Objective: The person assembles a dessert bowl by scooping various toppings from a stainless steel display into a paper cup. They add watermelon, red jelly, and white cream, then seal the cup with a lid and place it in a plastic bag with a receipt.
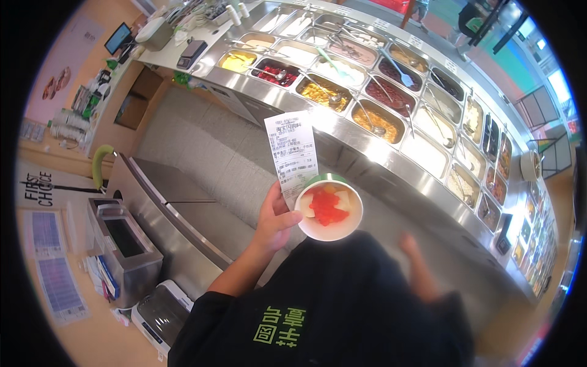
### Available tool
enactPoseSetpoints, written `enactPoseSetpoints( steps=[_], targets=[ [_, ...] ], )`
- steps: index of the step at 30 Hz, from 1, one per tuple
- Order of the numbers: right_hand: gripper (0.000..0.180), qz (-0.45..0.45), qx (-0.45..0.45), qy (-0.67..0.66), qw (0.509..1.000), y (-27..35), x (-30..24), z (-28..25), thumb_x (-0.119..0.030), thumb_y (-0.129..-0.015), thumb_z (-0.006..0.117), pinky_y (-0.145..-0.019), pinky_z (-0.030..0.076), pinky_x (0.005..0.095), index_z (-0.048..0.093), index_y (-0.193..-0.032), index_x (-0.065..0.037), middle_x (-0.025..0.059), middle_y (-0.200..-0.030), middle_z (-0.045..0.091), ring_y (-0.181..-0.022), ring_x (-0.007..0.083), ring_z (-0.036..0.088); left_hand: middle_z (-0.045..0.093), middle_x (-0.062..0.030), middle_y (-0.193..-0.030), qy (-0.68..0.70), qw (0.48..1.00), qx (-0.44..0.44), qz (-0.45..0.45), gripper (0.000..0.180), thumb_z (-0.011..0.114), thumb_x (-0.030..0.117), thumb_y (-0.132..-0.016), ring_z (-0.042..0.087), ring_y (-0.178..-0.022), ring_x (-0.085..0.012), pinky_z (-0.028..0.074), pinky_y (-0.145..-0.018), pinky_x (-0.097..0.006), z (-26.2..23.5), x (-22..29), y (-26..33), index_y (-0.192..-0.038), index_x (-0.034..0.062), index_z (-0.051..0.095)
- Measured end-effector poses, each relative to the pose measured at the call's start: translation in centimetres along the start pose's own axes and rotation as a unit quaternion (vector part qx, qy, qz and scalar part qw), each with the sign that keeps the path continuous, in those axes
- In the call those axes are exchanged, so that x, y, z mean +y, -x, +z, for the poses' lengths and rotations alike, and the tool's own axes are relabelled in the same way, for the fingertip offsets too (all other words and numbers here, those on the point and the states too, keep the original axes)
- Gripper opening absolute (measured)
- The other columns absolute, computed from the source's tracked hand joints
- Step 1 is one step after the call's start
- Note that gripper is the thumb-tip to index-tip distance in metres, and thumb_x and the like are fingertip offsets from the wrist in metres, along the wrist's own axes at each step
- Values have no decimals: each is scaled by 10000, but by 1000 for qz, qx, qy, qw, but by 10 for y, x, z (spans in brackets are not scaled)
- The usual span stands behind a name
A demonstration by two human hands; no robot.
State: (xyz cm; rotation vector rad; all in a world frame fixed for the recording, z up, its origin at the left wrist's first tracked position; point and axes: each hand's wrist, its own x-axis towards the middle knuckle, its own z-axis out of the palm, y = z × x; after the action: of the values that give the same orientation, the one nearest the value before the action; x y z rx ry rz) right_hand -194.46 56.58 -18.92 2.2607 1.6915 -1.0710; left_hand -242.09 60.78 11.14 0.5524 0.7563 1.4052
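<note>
Steel counter [391,160] and grey tiled floor [214,140]; cup [333,233] held between counter and body

Counter surface: smooth, shiny metal, with sunken rectangular trays [343,105], several with spoons. One contains yellow pieces [321,93]; another, dark red ones [272,72]. Metal cabinet [174,196] stands at left. Left hand's [275,219] fingers grasp the cup, thumb at its rim, together with a flat white printed receipt [292,147]. Cup: round, green outside, white inside, holding glossy red topping [329,207] over pale pieces [307,209]; positioned above the floor, apart from the counter. Right hand [408,243]: blurred; finger state cannot be told.
</note>
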Motion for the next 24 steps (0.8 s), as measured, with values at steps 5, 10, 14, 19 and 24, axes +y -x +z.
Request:
enactPoseSetpoints(
  steps=[5, 10, 14, 19, 24],
  targets=[
    [438, 75, -29, 17, 997, 43, 24, -15, -152, -764, 615, -959, 481, 427, 621, -1175, 0, 261, -1123, 651, -1098, 395, 613, 487, -178, -1392, -22, 1000, -7, -3, 853, 699, 76, -731, 489, -1290, -282, 376, -1096, -410, 14, -17, -7, -1455, -36, 261],
    [419, 23, -8, -21, 999, 27, 57, -9, -157, -786, 598, -934, 490, 434, 619, -1175, -2, 247, -1098, 661, -1068, 391, 624, 492, -189, -1387, -51, 998, 42, -14, 802, 696, 202, -775, 497, -1284, -285, 383, -1095, -406, 29, -35, -19, -1435, -39, 310],
    [378, -49, 24, -78, 995, -30, -3, -59, -171, -853, 575, -871, 507, 433, 596, -1190, -2, 208, -1039, 680, -986, 378, 648, 486, -186, -1389, -70, 996, 42, -22, 764, 672, 205, -797, 491, -1285, -281, 374, -1100, -403, 35, -35, -40, -1427, -47, 321],
    [359, -181, 99, -174, 963, -105, -128, -154, -148, -872, 561, -879, 504, 397, 600, -1197, 0, 215, -1070, 662, -1000, 350, 641, 484, -188, -1386, -61, 997, 37, -4, 737, 655, 196, -808, 484, -1289, -281, 367, -1105, -402, 32, -39, -99, -1421, -49, 328],
    [309, -241, 170, -156, 943, -207, -268, -249, -121, -870, 549, -893, 493, 402, 625, -1146, -5, 205, -1103, 614, -979, 348, 616, 496, -185, -1376, -12, 999, 21, -33, 735, 644, 94, -781, 500, -1271, -280, 386, -1089, -409, 3, -29, -206, -1422, -46, 313]
  ],
)
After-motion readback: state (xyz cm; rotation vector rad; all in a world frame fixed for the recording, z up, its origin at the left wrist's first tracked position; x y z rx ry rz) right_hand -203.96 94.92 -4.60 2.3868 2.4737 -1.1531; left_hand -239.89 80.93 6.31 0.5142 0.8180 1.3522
